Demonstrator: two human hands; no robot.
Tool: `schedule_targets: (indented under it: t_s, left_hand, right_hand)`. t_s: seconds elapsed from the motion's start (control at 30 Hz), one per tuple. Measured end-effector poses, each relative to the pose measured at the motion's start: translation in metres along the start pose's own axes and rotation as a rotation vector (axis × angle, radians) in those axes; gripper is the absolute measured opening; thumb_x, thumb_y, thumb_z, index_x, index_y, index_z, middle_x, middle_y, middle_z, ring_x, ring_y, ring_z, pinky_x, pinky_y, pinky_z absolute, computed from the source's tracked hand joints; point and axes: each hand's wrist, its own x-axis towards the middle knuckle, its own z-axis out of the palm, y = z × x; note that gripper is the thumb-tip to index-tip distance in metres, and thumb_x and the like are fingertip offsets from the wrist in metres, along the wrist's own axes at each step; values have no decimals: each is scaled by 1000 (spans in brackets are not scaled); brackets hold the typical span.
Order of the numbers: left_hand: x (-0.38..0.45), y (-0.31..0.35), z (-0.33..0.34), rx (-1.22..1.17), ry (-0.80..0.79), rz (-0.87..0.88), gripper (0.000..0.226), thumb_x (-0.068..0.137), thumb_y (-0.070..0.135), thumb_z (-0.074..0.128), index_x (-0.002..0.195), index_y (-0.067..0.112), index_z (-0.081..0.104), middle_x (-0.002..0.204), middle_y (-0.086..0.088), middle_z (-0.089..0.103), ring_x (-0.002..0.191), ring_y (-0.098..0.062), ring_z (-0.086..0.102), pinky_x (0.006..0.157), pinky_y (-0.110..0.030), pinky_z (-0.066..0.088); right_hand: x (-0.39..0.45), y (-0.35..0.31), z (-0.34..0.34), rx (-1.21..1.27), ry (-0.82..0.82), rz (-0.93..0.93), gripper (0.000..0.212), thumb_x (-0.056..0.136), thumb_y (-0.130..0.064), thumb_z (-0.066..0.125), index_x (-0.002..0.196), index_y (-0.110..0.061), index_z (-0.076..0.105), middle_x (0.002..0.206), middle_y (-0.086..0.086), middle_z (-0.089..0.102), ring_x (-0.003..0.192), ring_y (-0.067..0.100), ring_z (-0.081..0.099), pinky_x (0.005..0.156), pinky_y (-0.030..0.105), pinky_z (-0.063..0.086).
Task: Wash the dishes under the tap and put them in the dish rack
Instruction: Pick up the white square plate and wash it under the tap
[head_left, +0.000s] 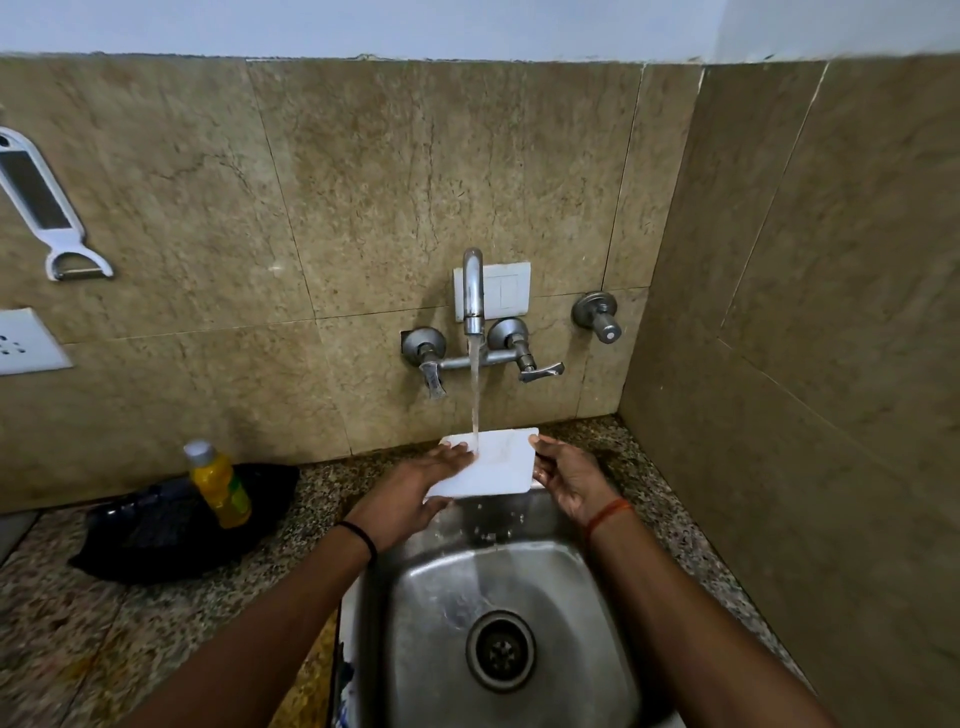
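The counter (171, 613) is of speckled granite, brown and grey, and it meets a wall of beige stone tiles (363, 182) that turns a corner on the right side. Above the tiles the wall is painted pale. A steel sink (582, 587) is set in the counter, wet inside, with a round drain (500, 650) at the bottom. On the wall above it there is a metal tap (472, 291) with two lever handles, and a thin stream of water (475, 400) runs down from the spout. Behind the tap sits a white switch plate (506, 291), and a separate valve (597, 314) is to the right. A white peeler (41, 208) hangs on the wall at the far left. On the counter at the left stands a yellow bottle (218, 486) on a black plastic bag (171, 525).

A white rectangular plate (498, 465) is held over the back edge of the sink, directly under the stream. The left hand (415, 493) lies on top of the plate with the fingers stretched nearly straight and flat on its surface, the fingertips reaching the water. The right hand (566, 478) holds the right edge of the plate, the thumb on top and the fingers curled underneath
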Motion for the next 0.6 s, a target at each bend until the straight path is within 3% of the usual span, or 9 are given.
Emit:
schedule_targets:
  t_s: [0.07,0.13,0.2,0.3,0.4,0.5,0.6]
  left_hand:
    - [0,0,0,-74,52,-44,57,90,20,64,142,26,44,143,11,44,132,-5,41,112,-16,26]
    - [-1,3,4,-163,136,-159,49,90,21,64,137,24,51,125,10,59,108,-9,61,92,-18,45]
    - [3,7,12,-390,261,-336,39,89,12,64,128,14,61,116,2,66,97,-13,66,85,-24,51]
    - [11,13,21,-933,341,-670,28,89,-2,59,117,-2,65,112,-19,69,95,-28,68,86,-45,55]
    - [12,18,24,-1274,297,-862,25,89,-2,59,113,1,65,107,-20,69,81,-28,68,65,-41,60]
    - [13,23,21,-1443,260,-950,23,91,0,56,113,4,63,109,-20,68,93,-33,67,74,-44,60]
    - [13,31,16,-1560,213,-960,23,96,-3,46,114,-1,59,108,-22,66,91,-34,66,62,-42,61]
  right_hand:
    - [2,-2,5,33,-6,20,17,95,2,50,84,-1,62,63,6,72,53,11,69,47,19,55]
    - [3,-1,11,122,-52,48,18,97,4,42,91,7,59,86,19,70,72,21,69,67,25,59]
    - [0,1,21,127,-110,51,24,98,7,37,116,14,51,113,31,60,93,30,65,92,37,51]
    - [-5,10,35,65,-133,45,37,96,12,32,131,12,43,133,30,52,123,37,55,96,37,46]
    - [-11,16,43,31,-170,77,41,94,17,25,132,13,42,136,31,50,129,38,50,102,39,45]
    - [-9,20,46,32,-188,112,37,95,18,30,129,16,44,131,34,51,127,41,51,104,42,44]
    - [-11,23,48,-18,-185,110,29,92,17,43,120,20,51,112,32,61,112,38,62,97,35,51]
